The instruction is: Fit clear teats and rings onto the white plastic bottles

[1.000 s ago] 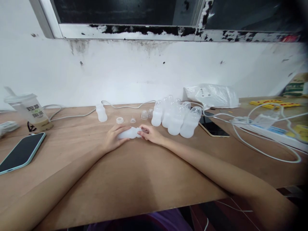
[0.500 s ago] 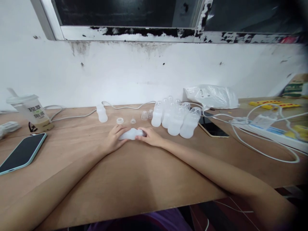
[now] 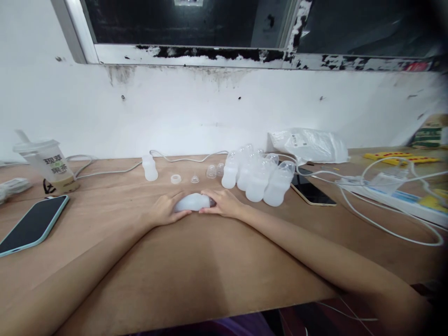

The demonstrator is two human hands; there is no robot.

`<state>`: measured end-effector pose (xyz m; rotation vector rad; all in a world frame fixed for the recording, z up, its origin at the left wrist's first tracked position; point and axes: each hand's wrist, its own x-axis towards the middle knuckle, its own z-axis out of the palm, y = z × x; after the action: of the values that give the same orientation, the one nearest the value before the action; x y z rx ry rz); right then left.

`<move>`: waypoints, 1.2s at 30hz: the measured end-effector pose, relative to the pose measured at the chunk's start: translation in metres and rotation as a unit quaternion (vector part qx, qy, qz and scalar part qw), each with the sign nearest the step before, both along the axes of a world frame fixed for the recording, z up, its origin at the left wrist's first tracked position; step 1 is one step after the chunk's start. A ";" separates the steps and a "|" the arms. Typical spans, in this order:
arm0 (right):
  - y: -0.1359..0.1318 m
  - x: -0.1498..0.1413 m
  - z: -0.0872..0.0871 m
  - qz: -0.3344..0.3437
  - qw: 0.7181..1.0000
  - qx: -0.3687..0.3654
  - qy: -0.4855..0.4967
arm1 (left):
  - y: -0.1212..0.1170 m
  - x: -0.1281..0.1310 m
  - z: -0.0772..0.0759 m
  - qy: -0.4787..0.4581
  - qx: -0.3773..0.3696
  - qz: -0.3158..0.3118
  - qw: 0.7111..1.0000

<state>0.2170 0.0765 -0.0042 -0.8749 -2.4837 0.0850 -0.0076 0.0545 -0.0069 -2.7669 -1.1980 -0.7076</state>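
A frosted white baby bottle (image 3: 192, 202) lies sideways between my two hands, just above or on the table; which of the two I cannot tell. My left hand (image 3: 166, 208) is closed around its base end. At the clear-capped end, my right hand (image 3: 224, 203) grips the bottle, its fingers hiding most of the cap. Behind them sit a white collar ring (image 3: 176, 178), a clear nipple (image 3: 194, 178) and two clear dome caps (image 3: 211, 171). An uncapped bottle (image 3: 150, 168) stands further left. Several capped bottles (image 3: 258, 184) stand grouped to the right.
On the left are a phone (image 3: 33, 224) and a drink cup (image 3: 52, 165) with a straw. A dark phone (image 3: 311, 189), white cables (image 3: 381, 228), a power strip (image 3: 420, 205) and a plastic bag (image 3: 310, 144) occupy the right, with the wall behind.
The view has tilted slightly upward, so everything sits a bit lower. My right hand has shifted its grip toward the bottle's middle, and the bottle's narrow part is now covered.
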 end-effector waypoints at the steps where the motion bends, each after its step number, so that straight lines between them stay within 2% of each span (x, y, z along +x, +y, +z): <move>1: -0.001 -0.001 0.000 -0.003 1.000 -0.005 -0.004 | -0.001 0.000 0.000 0.004 0.016 -0.009 1.000; 3: -0.005 -0.003 0.001 -0.014 0.999 -0.047 0.013 | -0.003 0.001 0.000 0.018 0.064 -0.017 0.998; 6: -0.010 -0.009 0.005 -0.024 0.986 -0.145 0.082 | -0.005 0.001 -0.002 0.043 0.151 0.009 0.987; 11: -0.012 -0.015 0.016 -0.026 0.933 -0.322 0.159 | -0.006 0.001 -0.002 0.062 0.237 0.050 0.968; 16: -0.012 -0.018 0.021 -0.048 0.835 -0.506 0.211 | -0.006 0.003 -0.001 0.077 0.264 0.047 0.960; 19: -0.012 -0.018 0.022 -0.040 0.782 -0.581 0.221 | -0.005 0.002 -0.002 0.084 0.264 0.037 0.960; 25: -0.011 -0.017 0.024 -0.022 0.745 -0.630 0.220 | -0.001 0.001 -0.004 0.084 0.259 0.026 0.962; 28: -0.013 -0.017 0.018 -0.026 0.766 -0.604 0.219 | -0.001 0.003 -0.003 0.079 0.233 0.031 0.969; 31: -0.012 -0.018 0.009 -0.062 0.823 -0.530 0.196 | 0.000 0.004 -0.003 0.052 0.193 0.053 0.978; 34: 0.002 -0.018 0.007 -0.101 0.899 -0.362 0.227 | 0.001 0.004 -0.004 -0.001 0.150 0.108 0.983; 36: 0.020 -0.020 0.010 -0.129 0.934 -0.224 0.247 | 0.002 0.003 -0.005 -0.055 0.119 0.158 0.979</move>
<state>0.1972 0.0964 0.0060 -1.1854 -1.8825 0.7139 -0.0045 0.0567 -0.0114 -2.3005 -1.4236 -0.9084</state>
